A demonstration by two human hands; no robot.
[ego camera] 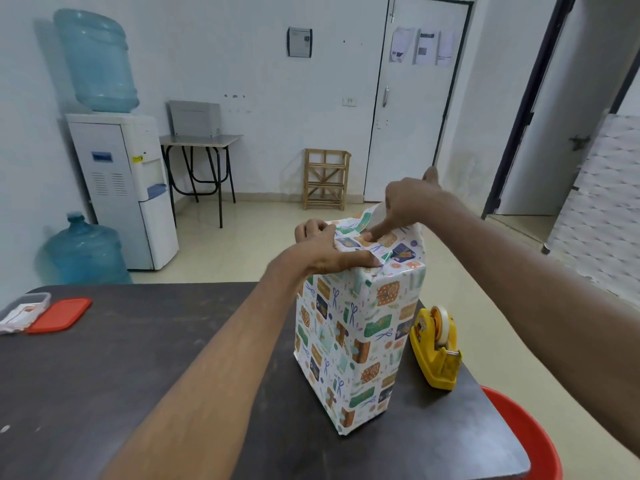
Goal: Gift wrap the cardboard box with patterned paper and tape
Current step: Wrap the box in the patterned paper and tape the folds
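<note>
Curling over the patterned paper (360, 327), left hand (325, 252) fingers (309, 230) grip its fold; right hand (410, 202) forefinger presses down.

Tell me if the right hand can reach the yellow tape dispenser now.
Probably yes: the tape dispenser stands uncovered right of the wrapped box, nothing between, though the right hand must leave the paper flap.

no legible text on door papers (420, 46) or dispenser label (101, 156)
</note>
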